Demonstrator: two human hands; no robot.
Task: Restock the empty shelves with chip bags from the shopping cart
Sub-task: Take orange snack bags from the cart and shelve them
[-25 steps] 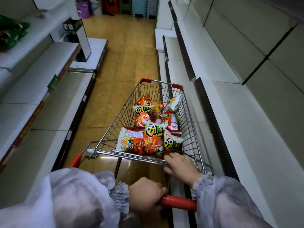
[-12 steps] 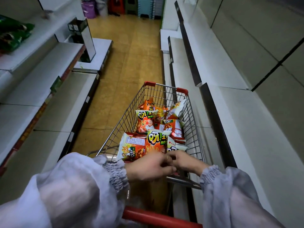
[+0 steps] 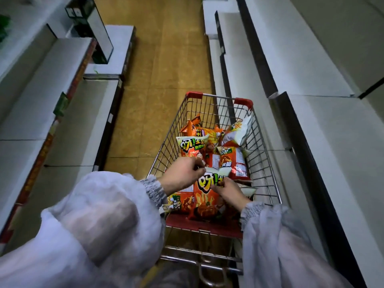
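head view: both hands are working on one chip bag [image 3: 205, 196] at the near end of the shopping cart [image 3: 264, 156]. the left hand [image 3: 182, 174] is pinching the bag's pale top edge between thumb and curled fingers. the right hand [image 3: 228, 194] is pinching its right edge a little lower, fingers curled in. the bag is standing nearly upright over the other bags [image 3: 192, 147], which are lying heaped along the cart toward its far end.

the step in hand looks like lifting this bag out for the white shelf on the right [image 3: 342, 154], which is running just beside the cart. doing it well is probably coming down to lifting by the sealed edges, as both hands are doing, rather than squeezing the puffed middle, since chips are likely crushing easily. after that, it is raising the bag straight up until it is clearing the wire wall, then swinging it across and setting it down face out. a lower corner may be snagging on the bags beneath.

hard to make out: the puffy sleeves [image 3: 99, 215] are covering both wrists and part of the cart's near end. the fingertips are blurring into the bag's print, so i cannot tell how firm either pinch is. whether the bag's lower end is resting on the ones beneath or hanging free is not showing. the shelves on the left [image 3: 68, 125] are running off the frame edge.
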